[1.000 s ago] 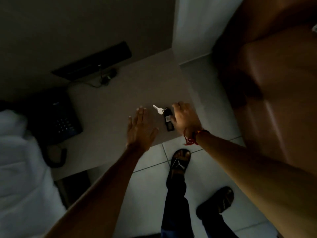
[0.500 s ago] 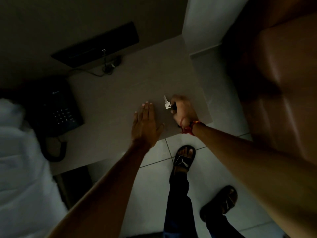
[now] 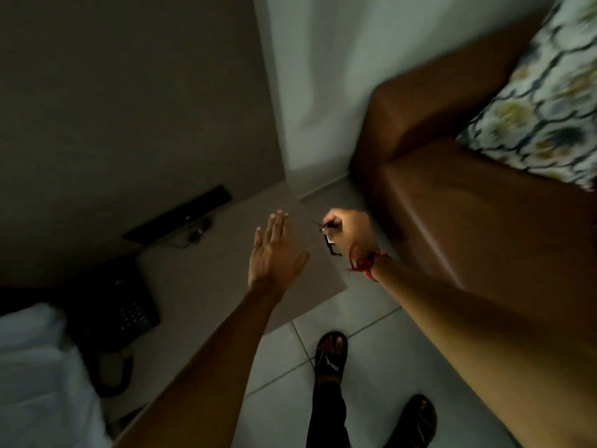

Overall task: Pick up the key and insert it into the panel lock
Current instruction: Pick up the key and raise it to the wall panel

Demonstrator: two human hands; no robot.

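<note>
Dim room, view blurred by head motion. No containers visible on the tabletop point(image 3: 200, 286).

Right hand point(image 3: 350, 232) clenched around the key point(image 3: 318, 224), raised above the tabletop's far right corner; thin metal blade projecting left from between thumb and fingers, tip clear of the surface. Dark fob point(image 3: 332, 248) with a small pale label hanging beneath the fist, at the palm side, just left of the wrist. Red thread band point(image 3: 366, 265) tied at the right wrist, loose ends trailing left.

Left hand point(image 3: 274, 253) released, flat, fingers together and pointing away from the body, palm down over the right half of the tabletop; contact with the surface cannot be determined. Key near the left hand's fingertips, apart from them, to their right.

Black telephone point(image 3: 119, 299) at the tabletop's left part, coiled cord looping at its near side. Long black bar-shaped device point(image 3: 177, 215) along the wall at the tabletop's far edge, a small plug and cable just beside it. White bedding point(image 3: 35, 376) at lower left.

Brown sofa point(image 3: 468, 202) to the right, patterned cushion point(image 3: 542, 101) on it at upper right. Tiled floor point(image 3: 284, 399) below, two sandalled feet on it. Panel lock not identifiable in this view.
</note>
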